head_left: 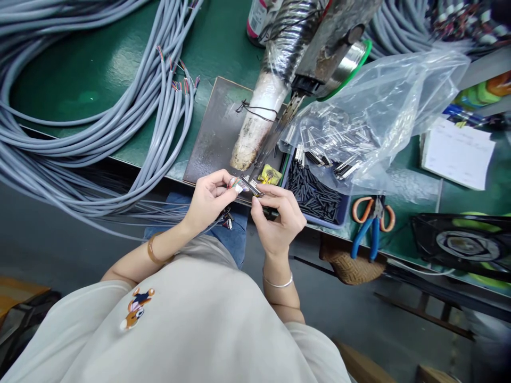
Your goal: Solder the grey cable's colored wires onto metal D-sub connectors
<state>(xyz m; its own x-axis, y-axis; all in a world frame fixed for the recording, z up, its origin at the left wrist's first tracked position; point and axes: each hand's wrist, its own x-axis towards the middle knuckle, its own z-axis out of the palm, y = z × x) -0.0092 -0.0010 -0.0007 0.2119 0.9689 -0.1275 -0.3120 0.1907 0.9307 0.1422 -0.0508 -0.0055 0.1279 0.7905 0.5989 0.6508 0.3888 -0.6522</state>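
Observation:
My left hand point(209, 198) pinches the stripped end of a grey cable, whose thin coloured wires point(233, 183) stick out between thumb and forefinger. My right hand point(277, 215) pinches a small metal connector point(252, 186) held against those wires. Both hands hover at the near edge of the green bench, just below the tip of a taped soldering iron point(259, 125) fixed over a dark metal plate point(217, 127). More thin wires hang under my left hand toward my lap.
Coils of grey cable point(80, 138) fill the left of the bench. A blue tray of black sleeves point(315, 197) sits right of my hands, under a clear bag of connectors point(359, 127). Blue pliers and orange scissors point(371, 223) lie further right, and a solder spool point(351, 64) behind.

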